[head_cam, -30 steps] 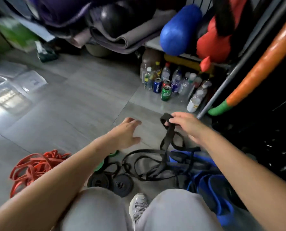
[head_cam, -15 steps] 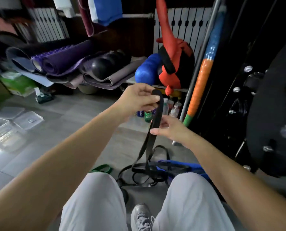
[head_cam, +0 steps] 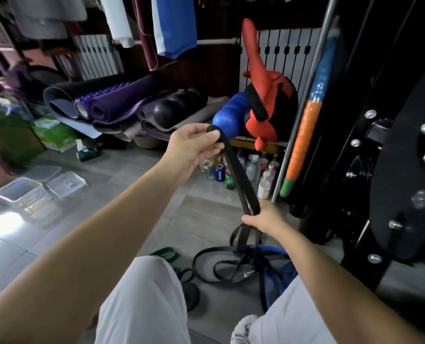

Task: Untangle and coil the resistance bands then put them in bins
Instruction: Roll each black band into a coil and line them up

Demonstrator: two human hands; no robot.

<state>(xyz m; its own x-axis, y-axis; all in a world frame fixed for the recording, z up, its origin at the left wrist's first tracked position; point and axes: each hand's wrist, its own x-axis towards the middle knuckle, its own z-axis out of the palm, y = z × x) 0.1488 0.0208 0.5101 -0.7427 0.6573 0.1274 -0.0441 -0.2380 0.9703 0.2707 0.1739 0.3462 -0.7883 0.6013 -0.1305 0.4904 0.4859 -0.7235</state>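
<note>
With left hand (head_cam: 194,145), pinching black band (head_cam: 234,170) top loop; with right hand (head_cam: 263,217), gripping both strands lower, leaving rest tangled on floor (head_cam: 122,175).

The left hand (head_cam: 194,147) pinches the folded top end of a flat black rubber resistance band (head_cam: 236,170), held up in mid-scene. Two strands of it slant down to the right hand (head_cam: 263,217), which grips them together lower and nearer. Below that hand the band drops into loose black loops on the grey tiled floor (head_cam: 137,184), tangled there with a blue rubber band (head_cam: 273,276). A small green rubber band (head_cam: 165,253) lies just left of the loops. Clear plastic bins (head_cam: 20,192) sit on the floor at far left. Bottles and drink cans (head_cam: 251,170) stand behind the hands, rolled purple mats (head_cam: 112,105) beyond.
</note>
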